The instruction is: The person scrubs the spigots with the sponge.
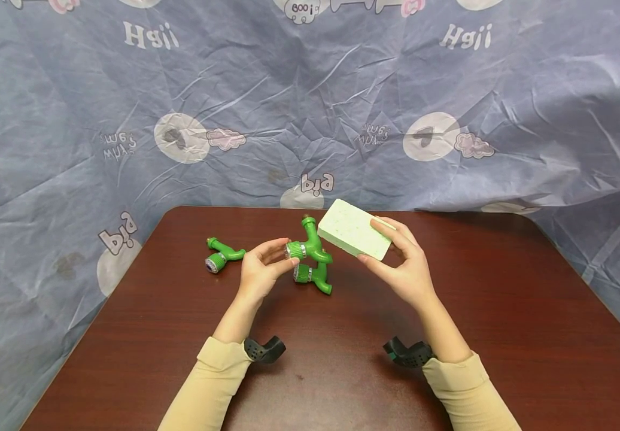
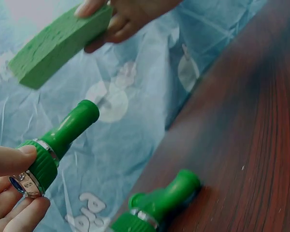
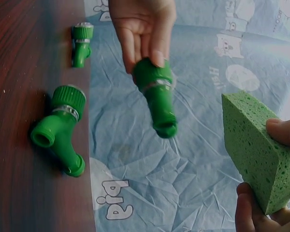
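Note:
My left hand pinches the ribbed knob end of a green faucet, holding it up off the table. In the left wrist view the thumb presses on that faucet's knob, and its plain green end points away from the hand. A pale green sponge, block-shaped and pitted with small holes, is gripped by my right hand between thumb and fingers. The sponge is raised and tilted close to the held faucet, with a gap between them in both wrist views.
Behind the held faucet, a second green faucet lies on the dark red-brown table. A third faucet lies farther left. A blue-grey printed cloth hangs behind the table's far edge. Dark bands sit at both wrists.

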The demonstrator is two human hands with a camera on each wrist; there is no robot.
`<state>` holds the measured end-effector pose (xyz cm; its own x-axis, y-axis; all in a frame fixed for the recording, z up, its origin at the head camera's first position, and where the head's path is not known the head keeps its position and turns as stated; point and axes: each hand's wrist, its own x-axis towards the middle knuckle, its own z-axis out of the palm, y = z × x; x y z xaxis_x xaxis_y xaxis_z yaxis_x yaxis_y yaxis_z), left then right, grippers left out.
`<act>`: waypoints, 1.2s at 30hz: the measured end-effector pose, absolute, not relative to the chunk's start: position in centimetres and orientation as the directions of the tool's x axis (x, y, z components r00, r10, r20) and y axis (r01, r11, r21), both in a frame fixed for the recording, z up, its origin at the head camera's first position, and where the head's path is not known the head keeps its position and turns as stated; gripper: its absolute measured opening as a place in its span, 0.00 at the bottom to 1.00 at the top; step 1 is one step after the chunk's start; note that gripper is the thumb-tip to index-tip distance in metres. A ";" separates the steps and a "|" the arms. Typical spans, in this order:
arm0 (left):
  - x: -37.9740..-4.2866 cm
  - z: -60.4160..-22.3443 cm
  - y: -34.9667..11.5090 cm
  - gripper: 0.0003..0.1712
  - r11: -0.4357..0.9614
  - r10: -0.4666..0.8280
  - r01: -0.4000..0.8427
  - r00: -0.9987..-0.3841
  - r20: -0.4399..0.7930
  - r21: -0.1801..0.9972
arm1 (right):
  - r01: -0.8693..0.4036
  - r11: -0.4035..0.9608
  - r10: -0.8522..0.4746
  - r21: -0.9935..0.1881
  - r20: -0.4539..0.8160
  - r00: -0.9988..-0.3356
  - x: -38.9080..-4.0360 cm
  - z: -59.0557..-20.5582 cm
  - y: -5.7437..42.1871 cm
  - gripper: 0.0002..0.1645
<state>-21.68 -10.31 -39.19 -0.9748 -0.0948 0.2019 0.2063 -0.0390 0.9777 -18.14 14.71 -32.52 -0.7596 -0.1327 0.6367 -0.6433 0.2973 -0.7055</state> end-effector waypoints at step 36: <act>-19.3 -36.9 -7.8 0.25 -0.111 0.008 0.317 -0.947 0.320 0.942 | -0.663 0.410 -0.120 -0.626 0.683 -0.720 -18.4 -33.3 14.2 0.32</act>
